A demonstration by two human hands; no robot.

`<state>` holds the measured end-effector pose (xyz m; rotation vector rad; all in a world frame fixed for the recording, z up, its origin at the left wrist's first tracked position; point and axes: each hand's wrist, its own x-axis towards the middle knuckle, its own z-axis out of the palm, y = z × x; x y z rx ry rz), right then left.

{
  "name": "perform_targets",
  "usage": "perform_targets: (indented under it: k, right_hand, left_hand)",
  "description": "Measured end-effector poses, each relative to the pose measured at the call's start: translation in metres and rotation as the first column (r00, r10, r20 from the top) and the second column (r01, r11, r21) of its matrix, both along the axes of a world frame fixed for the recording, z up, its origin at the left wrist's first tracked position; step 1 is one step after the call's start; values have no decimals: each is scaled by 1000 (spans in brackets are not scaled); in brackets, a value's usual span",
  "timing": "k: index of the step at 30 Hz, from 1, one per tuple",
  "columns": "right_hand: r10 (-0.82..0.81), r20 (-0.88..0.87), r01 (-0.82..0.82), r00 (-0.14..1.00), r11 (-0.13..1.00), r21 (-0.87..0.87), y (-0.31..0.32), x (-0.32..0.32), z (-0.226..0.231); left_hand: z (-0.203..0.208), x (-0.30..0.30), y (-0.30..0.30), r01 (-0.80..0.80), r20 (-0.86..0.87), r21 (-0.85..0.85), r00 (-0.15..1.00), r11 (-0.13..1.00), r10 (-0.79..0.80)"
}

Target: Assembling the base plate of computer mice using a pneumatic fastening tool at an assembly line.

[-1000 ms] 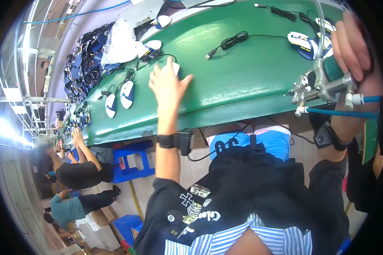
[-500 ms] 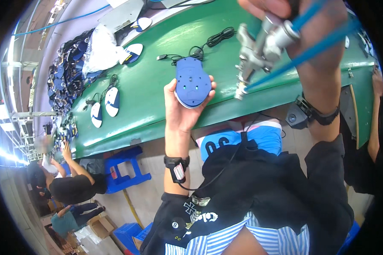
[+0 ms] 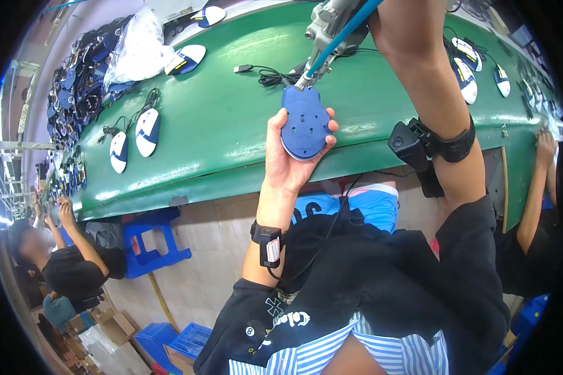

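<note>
My left hand (image 3: 294, 156) holds a corded computer mouse (image 3: 306, 125) from below. Its blue underside faces up, showing several small holes, and my fingers wrap both sides. Coming down from the upper edge, a metal power screwdriver (image 3: 325, 34) with a blue hose (image 3: 347, 36) has its tip at the far end of the mouse's underside. My right hand (image 3: 385, 25) is at the top behind this tool and grips it; most of the fingers are cut off or hidden. A black cable (image 3: 272, 76) with a plug lies beyond the mouse.
White-and-blue mice (image 3: 147, 132) lie on the green bench (image 3: 213, 131), left and right. A heap of dark blue mouse parts (image 3: 75, 94) and a clear plastic bag (image 3: 134, 53) are at the far left. A blue stool (image 3: 153, 244) stands below. People work at both sides.
My right hand has brought the screwdriver left and onto the mouse's far end. My left hand and the mouse now appear slightly further right, and the whole view has shifted.
</note>
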<state>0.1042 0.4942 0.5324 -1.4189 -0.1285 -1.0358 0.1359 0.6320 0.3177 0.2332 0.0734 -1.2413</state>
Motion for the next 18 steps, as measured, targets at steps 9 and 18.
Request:
perform_targets:
  k: [9,18]
  right_hand:
    - [23,73,-19,997,998,-53,-5,12,-19]
    - [96,55,-92,994,994,-65,-10,5,-23]
  left_hand:
    - [2,0,3,3,-47,-18,999,1000,-4]
    - [5,-2,2,-20,13,-35,1000,999,21]
